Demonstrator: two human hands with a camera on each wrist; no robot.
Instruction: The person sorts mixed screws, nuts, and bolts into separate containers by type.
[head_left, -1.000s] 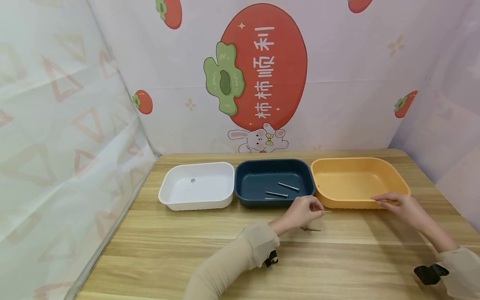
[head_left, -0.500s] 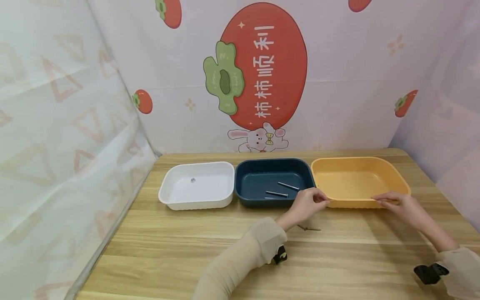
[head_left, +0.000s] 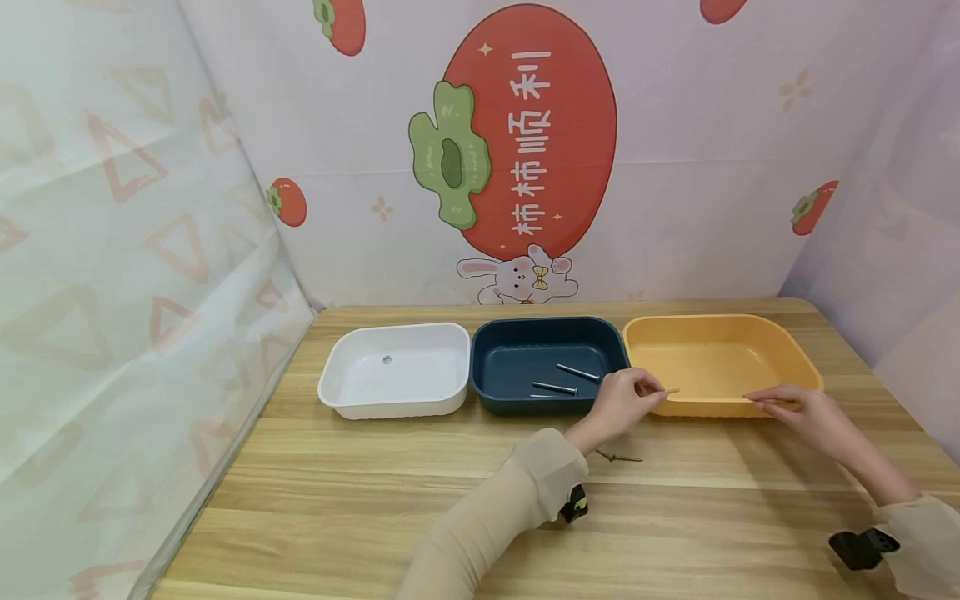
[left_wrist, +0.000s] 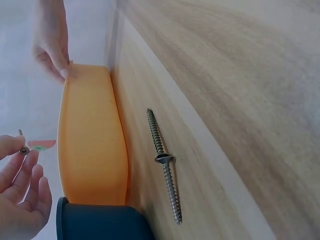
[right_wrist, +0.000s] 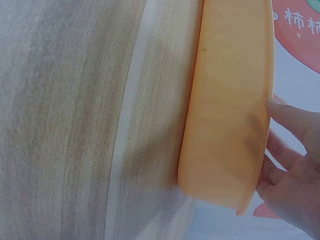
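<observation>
The left hand (head_left: 618,404) pinches a small screw (head_left: 670,391) over the orange tray's (head_left: 720,362) near rim, which the right hand (head_left: 798,410) grips. Released early, the screw could bounce outside (two screws (left_wrist: 164,162) lie behind the hand).

You have three trays on the pale wood-grain surface (head_left: 375,483): the navy tray (head_left: 517,358) sits in the middle, a white tray (head_left: 420,371) on its left, an orange tray (head_left: 712,358) on its right. Silver screws (head_left: 577,372) lie inside the navy tray. Your sleeves (head_left: 495,517) are beige.
</observation>
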